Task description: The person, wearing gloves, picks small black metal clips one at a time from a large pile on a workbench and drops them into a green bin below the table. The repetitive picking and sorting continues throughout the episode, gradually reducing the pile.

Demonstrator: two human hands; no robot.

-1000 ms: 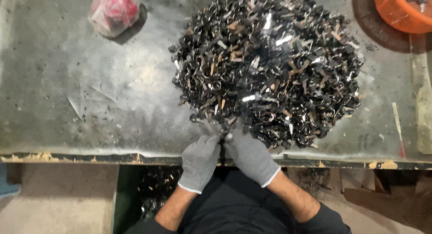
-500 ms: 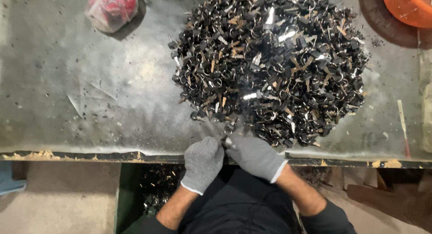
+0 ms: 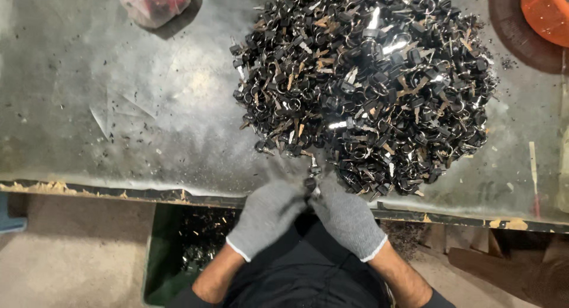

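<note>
Two grey-gloved hands meet at the near edge of the metal table point(image 3: 118, 106) in the head view. The left hand point(image 3: 267, 216) and right hand point(image 3: 347, 219) are both curled nearly closed, fingertips pinched together on a small black piece with a ring point(image 3: 310, 182) (probably one key, though motion blur makes it hard to tell). That piece sits just beside the near rim of a large heap of black-headed keys point(image 3: 367, 83). A red-filled plastic bag point(image 3: 155, 3) lies at the far left, an orange bowl point(image 3: 548, 12) at the far right. Below the table edge stands a green bin point(image 3: 160, 254).
</note>
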